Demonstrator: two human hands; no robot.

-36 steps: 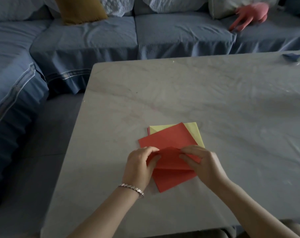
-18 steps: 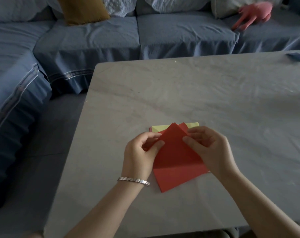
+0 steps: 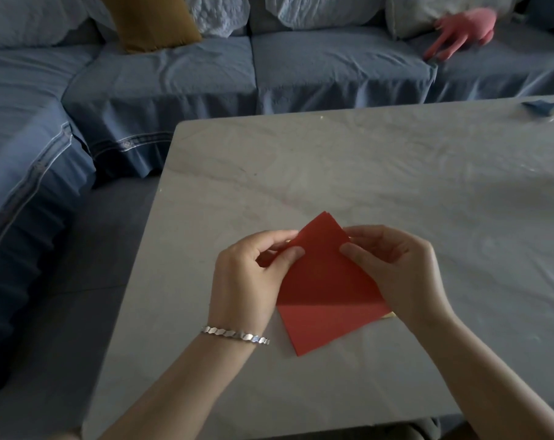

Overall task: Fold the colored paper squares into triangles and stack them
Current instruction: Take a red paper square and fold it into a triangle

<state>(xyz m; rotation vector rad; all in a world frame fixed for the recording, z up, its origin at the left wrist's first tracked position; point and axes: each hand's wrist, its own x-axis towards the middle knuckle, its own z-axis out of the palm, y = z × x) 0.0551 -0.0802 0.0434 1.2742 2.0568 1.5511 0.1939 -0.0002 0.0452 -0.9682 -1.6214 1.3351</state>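
Two grips pinching one red paper (image 3: 328,282) — left hand (image 3: 247,281), right hand (image 3: 402,271), one table (image 3: 332,169).

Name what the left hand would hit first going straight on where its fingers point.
The left hand pinches the red paper; pushed on rightward, it would probably meet the right hand next.

Room on tabletop (image 3: 396,173) beyond & right of red paper (image 3: 326,281); obstacle: blue obj (image 3: 542,108) far right.
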